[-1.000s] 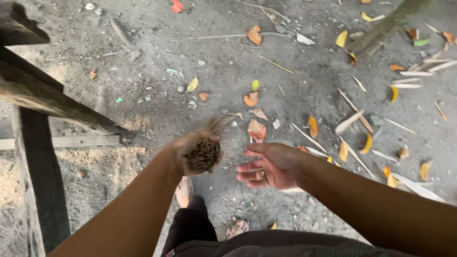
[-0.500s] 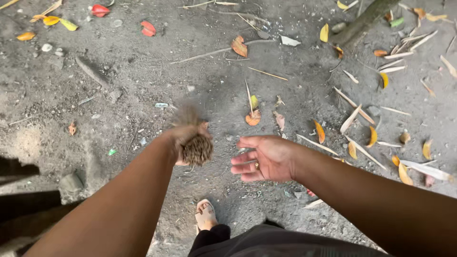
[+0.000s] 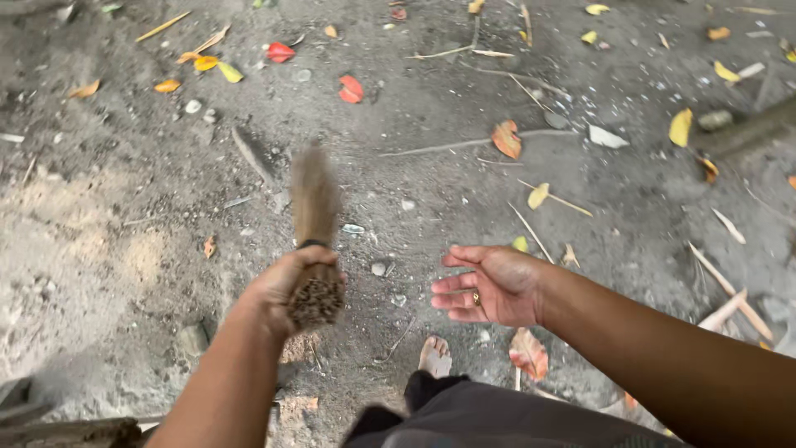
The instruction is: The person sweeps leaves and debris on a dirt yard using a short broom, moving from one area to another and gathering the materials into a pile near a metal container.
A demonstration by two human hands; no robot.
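Gripping a stick broom at its butt, bristles toward twelve o'clock, the left hand is clenched, the right hand spread empty, leaves unswept from ten to three.

An outdoor yard, by the look of its bare grey dirt ground strewn with fallen leaves, dry twigs and small stones.
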